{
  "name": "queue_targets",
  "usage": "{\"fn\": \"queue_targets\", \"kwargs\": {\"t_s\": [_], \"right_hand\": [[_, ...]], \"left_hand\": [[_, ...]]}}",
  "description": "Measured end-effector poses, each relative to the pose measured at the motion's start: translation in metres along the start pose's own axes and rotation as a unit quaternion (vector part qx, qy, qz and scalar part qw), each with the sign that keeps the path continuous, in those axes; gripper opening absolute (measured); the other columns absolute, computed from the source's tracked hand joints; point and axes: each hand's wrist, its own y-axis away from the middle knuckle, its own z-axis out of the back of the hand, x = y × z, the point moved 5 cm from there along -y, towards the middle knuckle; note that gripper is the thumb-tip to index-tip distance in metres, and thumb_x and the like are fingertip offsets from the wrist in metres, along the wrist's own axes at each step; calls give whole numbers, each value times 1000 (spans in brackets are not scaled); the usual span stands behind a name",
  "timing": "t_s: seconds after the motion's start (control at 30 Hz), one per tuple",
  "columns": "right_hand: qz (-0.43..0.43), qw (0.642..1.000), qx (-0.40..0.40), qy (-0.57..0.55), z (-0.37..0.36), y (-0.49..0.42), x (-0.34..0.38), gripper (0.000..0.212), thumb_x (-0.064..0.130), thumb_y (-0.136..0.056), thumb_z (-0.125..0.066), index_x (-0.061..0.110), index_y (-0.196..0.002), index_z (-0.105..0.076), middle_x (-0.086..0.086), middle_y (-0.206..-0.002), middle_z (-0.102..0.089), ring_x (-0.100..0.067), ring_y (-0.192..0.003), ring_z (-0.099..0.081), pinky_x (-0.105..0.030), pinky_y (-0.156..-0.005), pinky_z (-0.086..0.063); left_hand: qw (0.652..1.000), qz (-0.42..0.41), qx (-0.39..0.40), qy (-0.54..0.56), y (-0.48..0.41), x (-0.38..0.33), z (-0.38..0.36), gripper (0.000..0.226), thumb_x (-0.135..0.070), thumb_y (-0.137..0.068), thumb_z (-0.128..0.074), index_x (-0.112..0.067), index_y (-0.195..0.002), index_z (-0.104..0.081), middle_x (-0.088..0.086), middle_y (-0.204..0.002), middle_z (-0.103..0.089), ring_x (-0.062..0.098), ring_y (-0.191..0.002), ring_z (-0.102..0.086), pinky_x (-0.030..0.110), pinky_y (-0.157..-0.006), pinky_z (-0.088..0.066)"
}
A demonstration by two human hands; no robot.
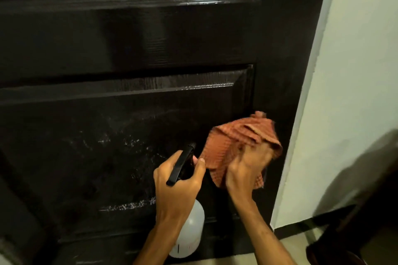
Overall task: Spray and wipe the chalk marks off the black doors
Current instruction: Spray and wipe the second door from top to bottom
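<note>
A black panelled door (133,49) fills most of the view. Faint white chalk marks (127,206) streak its lower panel, and more smudges show higher up. My left hand (178,180) grips the black trigger head of a white spray bottle (190,232), nozzle pointing at the lower panel. My right hand (247,168) holds an orange checked cloth (232,142) against the right side of that panel. The cloth is blurred.
A pale wall (349,92) stands right of the door, with a dark skirting strip (301,225) along the floor. A dark object (355,232) sits at the lower right on the light floor. A dark shape crosses the lower left corner.
</note>
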Motion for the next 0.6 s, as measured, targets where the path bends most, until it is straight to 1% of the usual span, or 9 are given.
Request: {"fn": "queue_targets", "kwargs": {"t_s": [0.1, 0.13, 0.2, 0.27, 0.33, 0.37, 0.43, 0.5, 0.6], "right_hand": [[-207, 972, -89, -69, 22, 8, 0, 52, 10, -90, -44, 11, -142, -50, -26, -156, -37, -44, -149, -20, -62, -115, -19], [-182, 978, -93, -45, 25, 9, 10, 46, 8, -89, -47, 11, -135, -53, -25, -149, -42, -47, -142, -29, -59, -109, -24], [-13, 998, -47, -33, 21, 14, 44, 36, 1, -84, -54, 9, -119, -58, -20, -130, -48, -47, -123, -42, -56, -99, -34], [186, 981, 30, -41, 7, 32, 71, 30, 3, -86, -56, 8, -114, -64, -17, -121, -57, -40, -114, -45, -51, -95, -40], [283, 958, 41, -33, 5, 32, 74, 25, 7, -87, -52, 6, -109, -65, -15, -121, -56, -35, -109, -46, -47, -93, -40], [258, 965, 10, -46, 7, 26, 68, 25, 4, -83, -52, 2, -105, -65, -10, -122, -51, -31, -112, -45, -45, -96, -40], [92, 989, -78, -90, 17, 10, 44, 25, -7, -76, -55, -10, -98, -66, -7, -132, -42, -17, -129, -39, -35, -115, -31], [0, 989, -115, -94, 17, 12, 43, 25, -17, -70, -60, -12, -94, -64, -24, -133, -44, -24, -129, -40, -21, -116, -23], [107, 990, -21, -94, 3, 35, 78, 27, -3, -63, -62, 0, -89, -58, -16, -117, -42, -36, -101, -46, -34, -86, -44]], "left_hand": [[1000, 23, -12, -8, 3, 11, 9, 24, -9, -91, -78, -15, -71, -66, 4, -56, -62, 16, -43, -57, 31, -46, -50], [999, 25, -16, -15, 4, 14, 11, 24, -8, -91, -78, -14, -70, -66, 3, -56, -62, 16, -43, -58, 29, -46, -50], [999, 27, -24, -30, 5, 17, 15, 24, -7, -90, -78, -14, -70, -67, 0, -58, -64, 16, -48, -62, 28, -48, -51], [998, 32, -40, -32, 4, 21, 24, 25, -5, -89, -79, -14, -69, -67, -3, -60, -66, 16, -54, -65, 26, -52, -52], [997, 43, -57, -20, 3, 25, 36, 26, -3, -89, -77, -14, -68, -66, -3, -61, -66, 15, -56, -65, 21, -54, -51], [996, 50, -68, -15, 2, 29, 44, 27, -2, -90, -76, -14, -68, -66, -1, -60, -65, 14, -53, -63, 20, -53, -50], [995, 67, -77, -7, 1, 35, 52, 27, -4, -91, -76, -13, -68, -66, 2, -57, -64, 13, -48, -60, 22, -50, -49], [992, 80, -93, -10, 0, 39, 62, 26, -5, -91, -76, -13, -68, -67, 3, -57, -64, 15, -48, -60, 23, -49, -49], [989, 96, -112, -4, 0, 38, 72, 25, -4, -92, -75, -9, -69, -67, 6, -59, -64, 23, -54, -63, 23, -52, -51]]}}
